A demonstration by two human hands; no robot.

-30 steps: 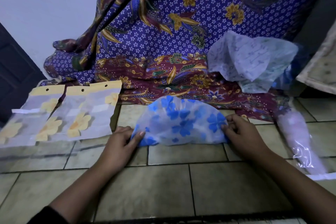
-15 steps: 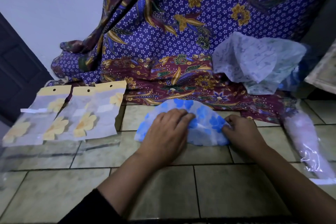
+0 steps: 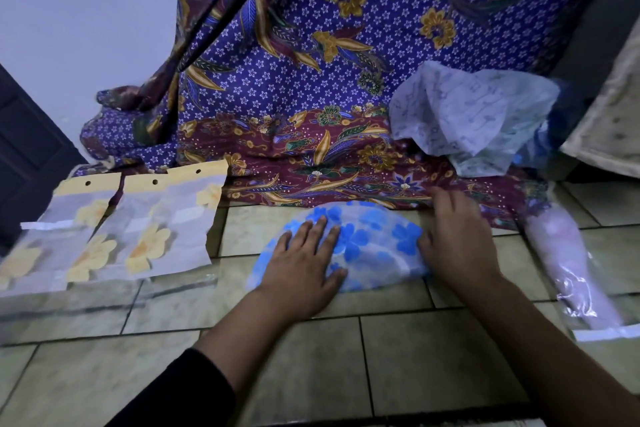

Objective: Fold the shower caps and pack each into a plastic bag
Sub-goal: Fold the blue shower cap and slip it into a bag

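A shower cap with blue flowers [image 3: 374, 243] lies folded into a half circle on the tiled floor. My left hand [image 3: 304, 263] presses flat on its left half, fingers spread. My right hand [image 3: 457, 239] rests on the cap's right edge, and whether it pinches the edge I cannot tell. Two plastic bags with yellow flowers and yellow header cards [image 3: 114, 232] lie flat to the left. A loose heap of pale shower caps [image 3: 474, 118] sits at the back right.
A purple and maroon batik cloth [image 3: 311, 80] hangs behind and spreads onto the floor. A rolled packet of pinkish plastic [image 3: 568, 263] lies at the right. A clear flat bag [image 3: 104, 295] lies in front of the yellow bags. A dark door [image 3: 24, 156] stands at the left.
My left hand left the cap's left corner and now lies flat on top of the cap, further right. My right hand opened up and shifted slightly up along the right edge.
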